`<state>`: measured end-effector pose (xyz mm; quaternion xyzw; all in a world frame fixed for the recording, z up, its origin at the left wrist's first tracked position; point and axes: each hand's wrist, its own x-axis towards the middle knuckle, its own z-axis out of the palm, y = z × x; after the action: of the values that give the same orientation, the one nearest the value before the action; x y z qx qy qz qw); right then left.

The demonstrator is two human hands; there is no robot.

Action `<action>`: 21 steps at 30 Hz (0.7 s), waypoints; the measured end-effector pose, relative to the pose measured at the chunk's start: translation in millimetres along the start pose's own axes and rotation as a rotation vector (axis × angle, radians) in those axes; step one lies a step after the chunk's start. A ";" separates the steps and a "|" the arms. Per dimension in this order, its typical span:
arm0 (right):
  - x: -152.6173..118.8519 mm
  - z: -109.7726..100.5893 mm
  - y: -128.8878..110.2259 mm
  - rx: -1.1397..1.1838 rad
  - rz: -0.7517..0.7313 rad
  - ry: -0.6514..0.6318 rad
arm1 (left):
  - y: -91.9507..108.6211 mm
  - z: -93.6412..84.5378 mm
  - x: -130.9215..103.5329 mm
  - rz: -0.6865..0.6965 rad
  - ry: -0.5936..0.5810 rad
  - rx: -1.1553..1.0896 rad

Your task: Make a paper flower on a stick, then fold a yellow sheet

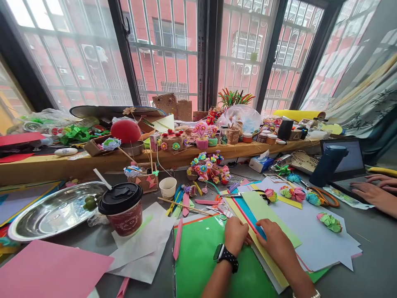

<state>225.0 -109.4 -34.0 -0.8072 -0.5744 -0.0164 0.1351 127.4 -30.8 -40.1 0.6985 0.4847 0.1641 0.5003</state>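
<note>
My left hand (236,235), with a black watch at its wrist, is closed over the right part of a green folder (198,256); what its fingers hold, if anything, is hidden. Just to its right, my right hand (274,240) rests at a stack of coloured paper strips (248,209), its fingers bent over the blue and yellow sheets. I cannot make out whether it grips them. White sheets (322,244) lie to the right, with folded paper flowers (329,222) on them. Scissors (231,195) lie above the hands.
A lidded cup (124,213) stands at the left beside a metal tray (27,223) and pink paper (46,269). A white paper cup (168,187) is behind. Crafts crowd the wooden sill (173,159). At the right, another person's hands are on a laptop (347,165) near a dark bottle (327,165).
</note>
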 end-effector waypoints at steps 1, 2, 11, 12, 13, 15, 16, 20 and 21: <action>0.6 1.2 -0.7 0.000 0.003 0.005 | 0.0 0.3 -0.9 0.005 -0.008 -0.008; 1.0 1.8 -1.3 0.004 0.007 0.010 | 0.0 0.5 -1.8 0.010 -0.013 -0.017; 0.1 -1.7 -1.1 0.042 0.056 0.032 | -2.1 0.6 -3.4 0.033 0.009 -0.054; -0.3 -2.0 -1.1 0.046 0.054 0.040 | -2.5 0.8 -3.1 0.033 0.007 -0.060; -0.6 -2.2 -1.3 0.048 0.053 0.045 | -2.7 1.0 -2.9 0.031 0.006 -0.066; -1.0 -2.6 -2.0 0.047 0.053 0.041 | -2.5 1.1 -3.0 0.023 0.005 -0.073; -1.1 -2.8 -2.5 0.046 0.053 0.035 | -2.1 1.0 -3.4 0.018 0.009 -0.073; -1.9 -3.2 -4.5 0.044 0.045 0.021 | -0.8 0.9 -5.9 0.006 0.069 -0.057; -2.2 -3.4 -4.9 0.041 0.044 0.019 | -0.6 1.0 -6.5 0.003 0.086 -0.050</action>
<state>220.2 -110.8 -30.2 -0.8164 -0.5555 -0.0093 0.1573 124.7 -36.8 -39.4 0.6786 0.5005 0.2070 0.4961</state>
